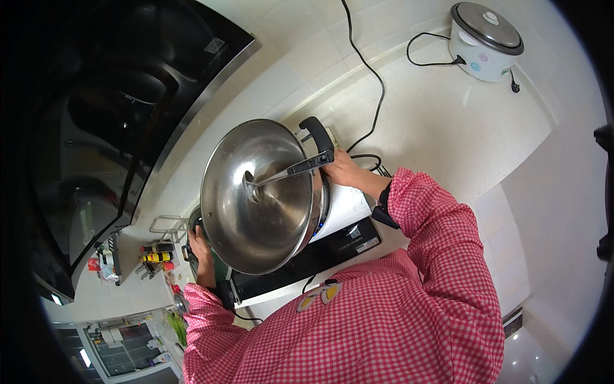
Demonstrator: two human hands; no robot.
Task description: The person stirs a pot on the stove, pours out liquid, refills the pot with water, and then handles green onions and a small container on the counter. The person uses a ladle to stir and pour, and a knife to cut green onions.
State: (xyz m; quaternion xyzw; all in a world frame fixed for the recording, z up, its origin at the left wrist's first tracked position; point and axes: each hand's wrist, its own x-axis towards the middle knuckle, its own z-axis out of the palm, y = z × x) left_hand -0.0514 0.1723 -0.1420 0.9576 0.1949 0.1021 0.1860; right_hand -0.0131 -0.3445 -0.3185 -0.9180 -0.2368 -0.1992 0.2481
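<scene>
A wide stainless-steel wok (pixel 259 221) is tilted over the cooktop (pixel 307 254). A steel ladle (pixel 250 187) rests inside, its black handle crossing the wok's rim. My right hand (pixel 341 169) is at the wok's right side, below the black loop handle (pixel 316 134) and beside the ladle's handle end; its fingertips are hidden. Near the wok's left rim is my left hand (pixel 199 246), in front of what looks like a dark glass lid (pixel 193 269); its grip is partly hidden. A white sheet-like surface (pixel 348 206) shows beside the wok.
A lidded rice cooker (pixel 484 48) stands at the back right. A black power cord (pixel 376 86) crosses the counter. The range hood (pixel 192 105) overhangs at the left. A wire rack (pixel 168 226), condiment bottles (pixel 157 257) and green leafy vegetables (pixel 176 327) are farther left.
</scene>
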